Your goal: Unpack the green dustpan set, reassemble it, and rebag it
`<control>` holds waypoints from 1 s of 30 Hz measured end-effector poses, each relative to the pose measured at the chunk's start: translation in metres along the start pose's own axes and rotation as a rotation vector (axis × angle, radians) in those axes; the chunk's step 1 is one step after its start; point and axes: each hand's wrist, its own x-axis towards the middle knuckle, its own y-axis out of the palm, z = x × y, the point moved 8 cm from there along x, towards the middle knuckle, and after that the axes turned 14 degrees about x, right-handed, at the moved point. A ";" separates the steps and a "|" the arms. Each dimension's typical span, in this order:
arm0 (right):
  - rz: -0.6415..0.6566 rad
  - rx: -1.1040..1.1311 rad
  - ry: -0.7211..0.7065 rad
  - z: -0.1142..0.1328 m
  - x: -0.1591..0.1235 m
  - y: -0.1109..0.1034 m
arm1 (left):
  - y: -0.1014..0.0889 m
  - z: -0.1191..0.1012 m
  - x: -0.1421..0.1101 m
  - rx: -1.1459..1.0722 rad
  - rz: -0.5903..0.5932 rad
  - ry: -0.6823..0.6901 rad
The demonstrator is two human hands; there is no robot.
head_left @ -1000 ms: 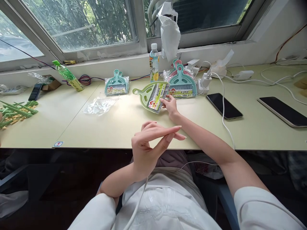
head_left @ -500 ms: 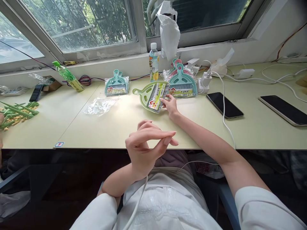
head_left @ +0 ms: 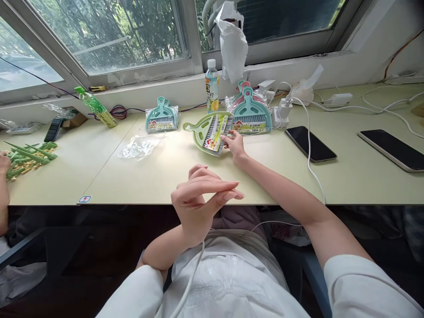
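My right hand (head_left: 236, 145) reaches across the table and pinches the edge of a light green mini dustpan-and-brush set (head_left: 209, 130), which lies tilted on the pale table (head_left: 165, 172). My left hand (head_left: 202, 201) is raised above the table's near edge, thumb rubbing against the fingertips, with nothing visible in it. A crumpled clear plastic bag (head_left: 139, 146) lies left of the green set. A teal bagged dustpan set (head_left: 162, 117) stands further back, and a stack of teal and pink sets (head_left: 250, 112) sits just behind my right hand.
A drink bottle (head_left: 212, 86) and a tipped green bottle (head_left: 96, 107) stand by the window sill. Two phones (head_left: 310, 144) (head_left: 394, 150) and white cables (head_left: 308, 154) lie at the right. Green sticks (head_left: 28, 155) lie at far left beside another person's hand (head_left: 4, 176).
My left hand has drifted slightly left and down, its fingers closing onto the thumb. The right hand and the green set stay where they were.
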 end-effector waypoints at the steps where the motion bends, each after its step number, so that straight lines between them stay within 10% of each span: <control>1: -0.002 -0.003 0.002 0.000 0.000 0.000 | 0.000 0.001 0.000 -0.001 0.004 -0.004; 30: 0.001 0.015 -0.018 -0.005 0.005 -0.002 | 0.004 -0.011 0.006 -0.039 0.051 0.072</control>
